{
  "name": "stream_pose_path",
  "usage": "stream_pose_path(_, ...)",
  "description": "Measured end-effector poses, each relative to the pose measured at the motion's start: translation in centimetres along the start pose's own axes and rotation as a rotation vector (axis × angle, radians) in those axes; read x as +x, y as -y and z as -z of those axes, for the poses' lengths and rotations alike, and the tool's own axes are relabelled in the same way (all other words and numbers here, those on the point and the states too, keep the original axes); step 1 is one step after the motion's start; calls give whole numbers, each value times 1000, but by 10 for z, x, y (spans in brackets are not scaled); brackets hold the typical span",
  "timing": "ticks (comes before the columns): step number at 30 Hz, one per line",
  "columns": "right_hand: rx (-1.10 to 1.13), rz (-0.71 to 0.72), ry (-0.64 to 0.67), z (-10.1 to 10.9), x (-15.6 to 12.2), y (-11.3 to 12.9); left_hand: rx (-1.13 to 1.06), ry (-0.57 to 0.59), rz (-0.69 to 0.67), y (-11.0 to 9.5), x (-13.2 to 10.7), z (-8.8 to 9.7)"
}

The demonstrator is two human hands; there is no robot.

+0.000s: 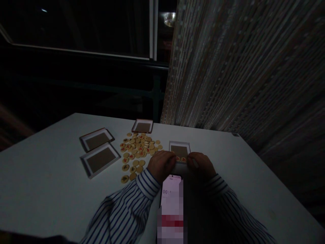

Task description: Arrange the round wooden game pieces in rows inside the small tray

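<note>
Discs (180,158), two of them, pale with red marks, lie side by side at the near edge of a small tray (179,142) on the white counter (50,176). The left hand (162,164) rests at the tray's near left corner with its fingers curled down toward the discs. The right hand (201,166) sits at the near right corner, curled the same way. The light is dim and the fingertips are hidden, so it cannot be told whether either grip is pinching a disc, pressing on one, or only lying against the rim.

A loose pile (138,145) of the same pieces spreads just left of the left hand, some of them overlapping. Other trays (100,160) lie left of and behind the pile. A phone (171,196) with a lit screen lies between the two striped sleeves, close to the wrists.

The discs look small, light, rigid and smooth-faced, so they are probably easy to slide and liable to slip from a flat press. The rim seems the best place to hold one, between thumb and forefinger, or it could be tipped up by one edge first. The tray looks thin and light, and would likely shift if nudged.
</note>
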State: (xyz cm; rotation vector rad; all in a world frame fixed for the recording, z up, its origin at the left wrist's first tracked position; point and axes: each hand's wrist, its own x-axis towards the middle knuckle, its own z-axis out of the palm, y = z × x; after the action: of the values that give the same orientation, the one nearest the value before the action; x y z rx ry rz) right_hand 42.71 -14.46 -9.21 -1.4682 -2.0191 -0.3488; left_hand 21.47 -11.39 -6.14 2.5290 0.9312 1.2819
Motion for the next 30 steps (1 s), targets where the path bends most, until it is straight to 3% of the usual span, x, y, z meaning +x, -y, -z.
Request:
stream_pose_path(7,3,-8,2,-4,0,-1,-84,-113,135,0,10,44)
stream_pose_path(12,-1,1,-8,-1,0,4,-29,-150,234,35,17,72)
stream_pose_path(18,-29,-26,-5,0,-1,-3,12,-200,319,77,8,87)
stream_pose_path(21,3,32,-6,3,0,-4,76,-161,305,88,0,93)
stream_pose_path(25,58,5,-22,7,13,11,189,-52,238,103,-9,97)
stream_pose_path(30,52,74,141,8,49,37,244,106,170,118,-20,90)
